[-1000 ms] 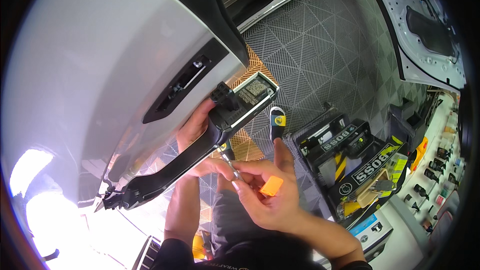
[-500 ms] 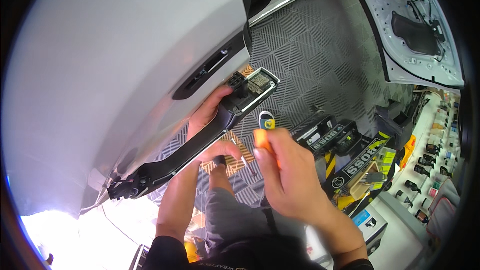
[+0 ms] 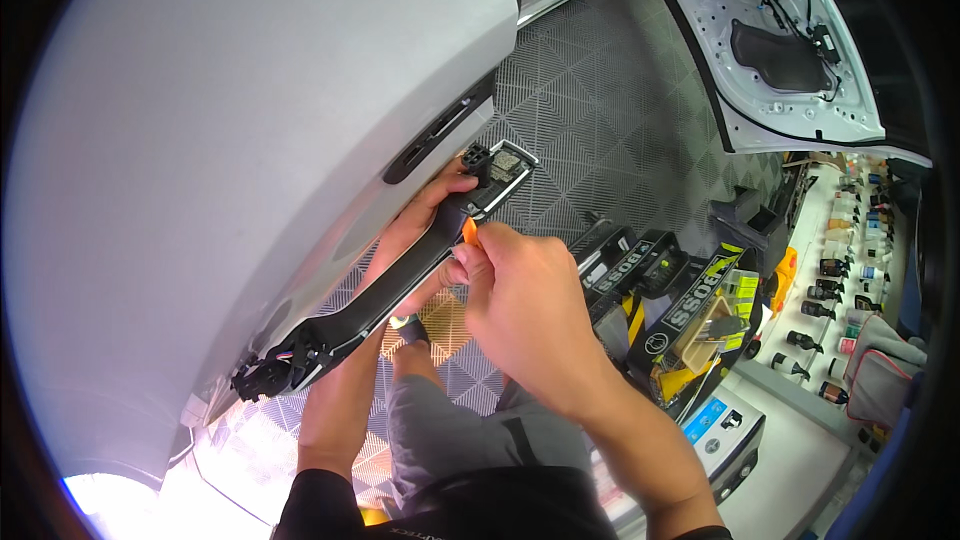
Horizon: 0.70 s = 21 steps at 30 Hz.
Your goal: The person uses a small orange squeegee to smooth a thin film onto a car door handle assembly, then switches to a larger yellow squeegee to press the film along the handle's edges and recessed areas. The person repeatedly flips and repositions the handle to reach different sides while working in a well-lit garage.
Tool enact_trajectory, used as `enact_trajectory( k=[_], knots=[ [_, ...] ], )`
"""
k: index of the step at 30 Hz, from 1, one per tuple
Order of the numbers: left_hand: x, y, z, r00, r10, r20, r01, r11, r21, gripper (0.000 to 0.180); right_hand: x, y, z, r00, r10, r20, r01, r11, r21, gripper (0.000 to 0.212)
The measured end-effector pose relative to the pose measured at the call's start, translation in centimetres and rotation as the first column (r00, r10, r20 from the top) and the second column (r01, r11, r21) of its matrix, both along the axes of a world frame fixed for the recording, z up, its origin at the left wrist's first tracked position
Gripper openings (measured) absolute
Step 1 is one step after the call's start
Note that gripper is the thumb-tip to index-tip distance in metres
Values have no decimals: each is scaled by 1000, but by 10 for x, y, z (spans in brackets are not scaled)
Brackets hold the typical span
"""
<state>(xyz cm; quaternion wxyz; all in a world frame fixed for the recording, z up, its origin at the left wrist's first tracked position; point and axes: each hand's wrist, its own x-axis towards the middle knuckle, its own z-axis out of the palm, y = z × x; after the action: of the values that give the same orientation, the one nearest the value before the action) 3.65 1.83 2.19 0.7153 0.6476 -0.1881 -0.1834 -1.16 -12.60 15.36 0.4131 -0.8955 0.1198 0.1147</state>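
Observation:
A long black car door handle (image 3: pixel 385 280) with a silvery edge lies slantwise before me, its hollow back side facing up. My left hand (image 3: pixel 432 198) is wrapped round it from beneath, with fingers showing on both sides near the upper end. That end carries a small black block and a panel with fine print. In my right hand (image 3: pixel 530 285) is a slim orange tool, probably a pry tool (image 3: pixel 470 230). Its orange tip meets the handle's near edge, and the rest is hidden in my closed fingers. A thin cable runs off near the handle's lower end.
A light car body panel (image 3: pixel 270 110) with a dark handle recess (image 3: pixel 440 140) fills the left. A stripped door (image 3: pixel 780 50) stands at the far right. Black tool bags (image 3: pixel 685 310) sit right of my right arm, beside a bench (image 3: pixel 790 415) with several bottles.
My right hand has moved left and brought the orange tool against the handle's edge. A thin metal rod seen by my left fingers is out of sight. The view has shifted slightly.

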Motion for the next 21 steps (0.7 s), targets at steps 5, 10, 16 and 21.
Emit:
enact_trajectory(
  k=[5,10,16,21],
  knots=[
    [-2,1,-3,1000,-12,15,12,1000,-9,101,8,-3,2,998,32,-59,-33,999,-8,20],
    [-6,4,-5,999,26,38,-27,1000,10,86,16,-3,1,995,39,-90,-41,999,-18,21],
    [-17,-4,-8,996,72,-47,-76,993,-95,81,26,-14,6,980,113,-161,-103,992,66,23],
    [-40,-20,2,914,120,-388,-285,871,-401,80,22,-7,4,985,101,-137,-97,995,31,24]
  ],
)
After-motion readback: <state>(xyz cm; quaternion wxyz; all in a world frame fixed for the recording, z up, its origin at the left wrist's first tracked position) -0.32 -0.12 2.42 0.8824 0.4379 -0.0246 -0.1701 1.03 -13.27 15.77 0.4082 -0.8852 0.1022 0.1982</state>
